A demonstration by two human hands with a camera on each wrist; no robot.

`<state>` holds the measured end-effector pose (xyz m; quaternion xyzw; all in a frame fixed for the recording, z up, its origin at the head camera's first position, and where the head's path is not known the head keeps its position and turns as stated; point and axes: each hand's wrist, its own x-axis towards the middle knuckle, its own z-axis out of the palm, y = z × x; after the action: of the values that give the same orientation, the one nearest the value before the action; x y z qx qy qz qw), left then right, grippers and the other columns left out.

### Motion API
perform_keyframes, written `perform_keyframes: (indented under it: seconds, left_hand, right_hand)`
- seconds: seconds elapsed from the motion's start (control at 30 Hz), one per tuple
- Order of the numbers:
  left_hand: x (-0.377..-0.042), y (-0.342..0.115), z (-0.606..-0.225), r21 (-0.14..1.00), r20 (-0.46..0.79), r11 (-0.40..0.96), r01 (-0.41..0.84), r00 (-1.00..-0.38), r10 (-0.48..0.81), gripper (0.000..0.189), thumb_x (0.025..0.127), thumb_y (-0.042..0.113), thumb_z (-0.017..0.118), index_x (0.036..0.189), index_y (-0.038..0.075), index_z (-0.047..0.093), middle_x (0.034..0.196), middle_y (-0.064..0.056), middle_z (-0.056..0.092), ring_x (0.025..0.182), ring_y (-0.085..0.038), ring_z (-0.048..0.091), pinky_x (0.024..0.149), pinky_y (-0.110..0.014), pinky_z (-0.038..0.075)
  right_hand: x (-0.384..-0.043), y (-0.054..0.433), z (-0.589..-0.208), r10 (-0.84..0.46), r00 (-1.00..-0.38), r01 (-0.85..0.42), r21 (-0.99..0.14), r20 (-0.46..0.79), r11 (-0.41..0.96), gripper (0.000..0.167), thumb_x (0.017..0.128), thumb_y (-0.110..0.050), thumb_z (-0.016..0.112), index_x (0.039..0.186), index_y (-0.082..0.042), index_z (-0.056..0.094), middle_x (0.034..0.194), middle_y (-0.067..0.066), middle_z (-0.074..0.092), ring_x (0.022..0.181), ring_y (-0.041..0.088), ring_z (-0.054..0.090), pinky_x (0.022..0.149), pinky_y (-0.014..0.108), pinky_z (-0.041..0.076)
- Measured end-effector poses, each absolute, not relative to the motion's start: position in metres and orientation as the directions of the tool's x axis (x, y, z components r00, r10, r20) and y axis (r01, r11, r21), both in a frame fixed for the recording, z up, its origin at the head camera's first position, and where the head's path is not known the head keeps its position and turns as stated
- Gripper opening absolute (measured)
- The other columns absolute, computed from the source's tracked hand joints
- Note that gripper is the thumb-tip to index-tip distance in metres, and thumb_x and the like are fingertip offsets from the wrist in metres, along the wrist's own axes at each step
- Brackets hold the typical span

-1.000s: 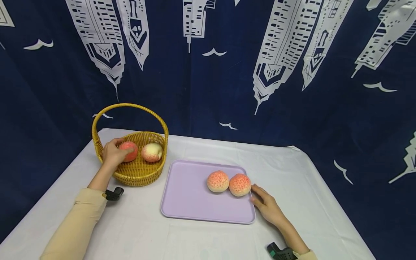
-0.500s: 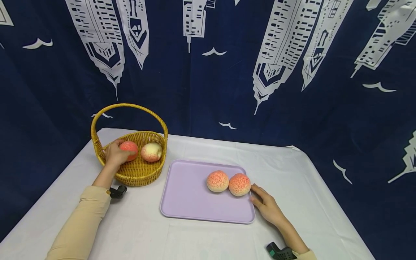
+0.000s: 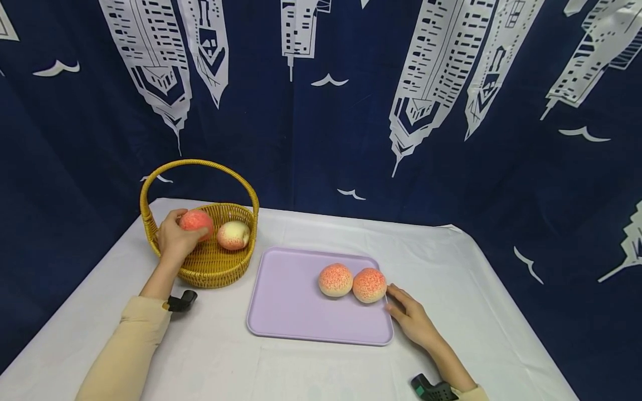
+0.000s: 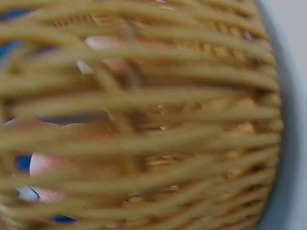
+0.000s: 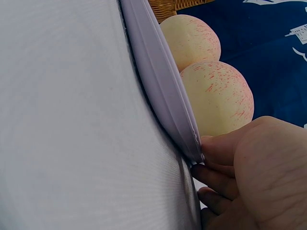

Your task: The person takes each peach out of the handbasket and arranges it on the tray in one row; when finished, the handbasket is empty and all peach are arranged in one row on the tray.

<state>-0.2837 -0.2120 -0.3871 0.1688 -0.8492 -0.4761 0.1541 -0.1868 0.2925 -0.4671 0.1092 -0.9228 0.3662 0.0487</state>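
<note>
Red peach (image 3: pixel 195 221) fills left hand's (image 3: pixel 175 238) curled fingers (image 3: pixel 177 213).

Head view: wide, forward and down over tabletop (image 3: pixel 311 370). Left wrist: very close, through basket (image 4: pixel 144 99) weave. Right wrist: near, along tray (image 5: pixel 160 72) edge. Head shares both.

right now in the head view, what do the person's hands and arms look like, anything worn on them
The left hand and right hand are both bare, without gloves. The left sleeve is plain beige; only the end of the matching right sleeve shows. The left wrist device is black; the right wrist device is dark with a green patch.
</note>
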Motion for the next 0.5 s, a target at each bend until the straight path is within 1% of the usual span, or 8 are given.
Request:
perform_keyframes:
  seconds: [0.1, 0.2, 0.37, 0.5]
  left_hand:
    - [-0.274, -0.205, -0.379, 0.867, 0.130, 0.487, -0.102, -0.899, -0.418, 0.071, 0.080, 0.016, 0.074, 0.142, 0.002, 0.043, 0.138, -0.028, 0.048, 0.128, -0.044, 0.039, 0.102, -0.058, 0.033]
    - [-0.262, -0.195, -0.369, 0.870, 0.162, 0.491, -0.051, -0.910, -0.382, 0.070, 0.080, 0.018, 0.075, 0.140, 0.004, 0.045, 0.136, -0.025, 0.050, 0.125, -0.041, 0.044, 0.100, -0.056, 0.037]
    - [-0.240, -0.175, -0.349, 0.872, 0.256, 0.481, 0.089, -0.921, -0.294, 0.068, 0.079, 0.021, 0.079, 0.138, 0.006, 0.048, 0.131, -0.020, 0.055, 0.117, -0.035, 0.051, 0.096, -0.048, 0.046]
    - [-0.228, -0.158, -0.339, 0.855, 0.340, 0.468, 0.222, -0.923, -0.183, 0.065, 0.077, 0.020, 0.082, 0.133, 0.007, 0.052, 0.126, -0.017, 0.057, 0.115, -0.031, 0.053, 0.094, -0.046, 0.048]
  right_hand:
    - [-0.187, 0.293, -0.467, -0.163, -0.971, -0.238, -0.664, 0.174, 0.709, 0.048, 0.095, -0.009, 0.058, 0.139, 0.005, 0.048, 0.147, 0.029, 0.041, 0.139, 0.047, 0.033, 0.112, 0.062, 0.024]
    - [-0.187, 0.293, -0.468, -0.165, -0.970, -0.241, -0.661, 0.176, 0.711, 0.048, 0.095, -0.010, 0.058, 0.139, 0.006, 0.048, 0.147, 0.029, 0.041, 0.138, 0.048, 0.034, 0.112, 0.062, 0.025]
    - [-0.187, 0.292, -0.468, -0.161, -0.973, -0.232, -0.668, 0.167, 0.707, 0.048, 0.095, -0.010, 0.058, 0.139, 0.007, 0.047, 0.147, 0.030, 0.040, 0.138, 0.048, 0.034, 0.112, 0.062, 0.025]
    - [-0.187, 0.292, -0.467, -0.162, -0.972, -0.234, -0.669, 0.169, 0.706, 0.048, 0.095, -0.010, 0.058, 0.139, 0.007, 0.047, 0.147, 0.029, 0.041, 0.139, 0.047, 0.033, 0.112, 0.061, 0.025]
